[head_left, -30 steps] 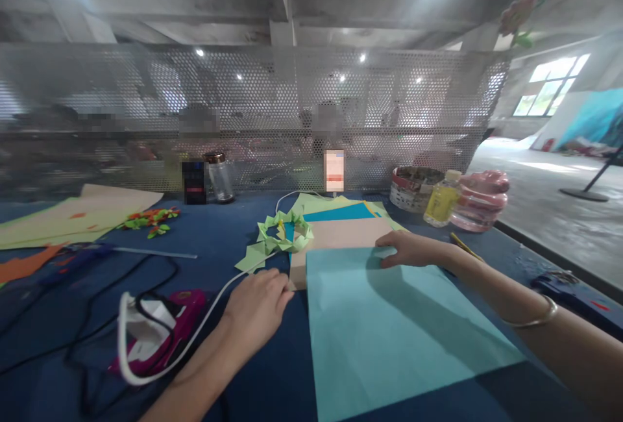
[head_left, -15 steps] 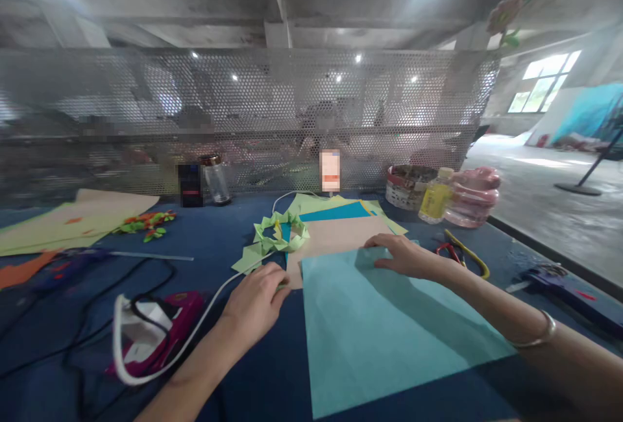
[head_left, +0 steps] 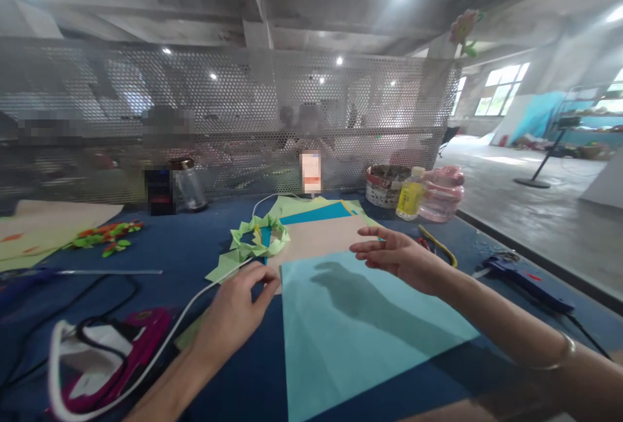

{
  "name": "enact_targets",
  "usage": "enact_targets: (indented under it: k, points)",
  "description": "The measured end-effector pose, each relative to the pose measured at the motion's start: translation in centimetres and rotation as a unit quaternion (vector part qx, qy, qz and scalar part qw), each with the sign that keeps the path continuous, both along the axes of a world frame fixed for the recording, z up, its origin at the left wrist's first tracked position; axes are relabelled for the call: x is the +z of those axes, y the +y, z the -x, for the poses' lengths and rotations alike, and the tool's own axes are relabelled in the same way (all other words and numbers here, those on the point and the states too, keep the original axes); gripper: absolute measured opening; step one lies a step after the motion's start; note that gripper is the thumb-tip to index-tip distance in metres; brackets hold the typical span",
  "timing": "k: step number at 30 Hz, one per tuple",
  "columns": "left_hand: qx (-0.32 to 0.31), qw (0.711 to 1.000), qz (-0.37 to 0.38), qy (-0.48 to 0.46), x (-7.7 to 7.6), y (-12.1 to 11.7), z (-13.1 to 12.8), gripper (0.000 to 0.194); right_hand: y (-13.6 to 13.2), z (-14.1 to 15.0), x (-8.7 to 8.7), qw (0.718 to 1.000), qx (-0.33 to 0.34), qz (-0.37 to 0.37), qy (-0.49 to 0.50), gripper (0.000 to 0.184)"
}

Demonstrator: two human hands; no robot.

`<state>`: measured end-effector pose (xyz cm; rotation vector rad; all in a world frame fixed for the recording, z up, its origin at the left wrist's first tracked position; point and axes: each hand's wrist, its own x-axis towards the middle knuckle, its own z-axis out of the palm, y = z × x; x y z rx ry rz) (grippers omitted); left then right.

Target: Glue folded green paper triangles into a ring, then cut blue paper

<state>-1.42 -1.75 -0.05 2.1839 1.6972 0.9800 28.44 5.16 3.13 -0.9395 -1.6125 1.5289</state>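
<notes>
A large light-blue sheet of paper (head_left: 350,337) lies on the dark blue table in front of me. Over its far right part hovers my right hand (head_left: 389,253), fingers stretched out, casting a shadow on the sheet. My left hand (head_left: 243,298) is beside the sheet's left edge, fingers loosely curled with a gap between thumb and forefinger; I see nothing in it. A green piece (head_left: 192,331) lies partly hidden by my left forearm. Beyond that hand sits a pale green folded-paper ring (head_left: 260,237). Behind the sheet are a beige sheet (head_left: 316,237) and darker blue paper (head_left: 318,212).
At left lie a magenta device (head_left: 150,337) with a white cord and orange-green paper leaves (head_left: 104,235). A round basket (head_left: 384,187), a yellow-labelled bottle (head_left: 410,195) and a pink bottle (head_left: 442,193) stand at right. A blue glue gun (head_left: 530,282) lies near the right edge.
My right hand has lifted off the light-blue sheet, its fingers extended. The green bit at my left fingertips no longer shows there; a green piece now shows by the left forearm. The view has turned right.
</notes>
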Motion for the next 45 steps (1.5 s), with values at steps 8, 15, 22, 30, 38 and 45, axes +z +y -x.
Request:
enact_targets:
  k: [8, 15, 22, 30, 38, 45]
  points:
    - [-0.067, 0.98, -0.188, 0.015, 1.6, 0.4, -4.4, 0.005, -2.1, 3.7, -0.2, 0.963, 0.054, 0.183, 0.192, 0.048]
    - [-0.063, 0.937, -0.33, 0.092, 1.0, 1.5, -4.3, 0.006, -2.5, 5.5, -0.6, 0.953, 0.075, 0.204, 0.212, 0.057]
    - [-0.071, 0.938, -0.322, 0.107, 0.9, 1.5, -4.1, 0.014, -2.8, 5.9, -1.0, 0.944, 0.087, 0.223, 0.227, 0.057]
    - [-0.061, 0.943, -0.315, 0.085, 0.5, 1.7, -4.2, 0.016, -3.2, 5.8, -0.9, 0.939, 0.096, 0.237, 0.228, 0.055]
    - [-0.026, 0.987, -0.061, -0.148, 0.7, 1.8, -3.8, 0.017, -3.2, 5.7, -1.1, 0.945, 0.088, 0.226, 0.221, 0.052]
    - [-0.041, 0.975, -0.004, -0.219, 0.8, 1.7, -3.7, 0.018, -3.1, 5.4, -1.4, 0.95, 0.084, 0.201, 0.224, 0.049]
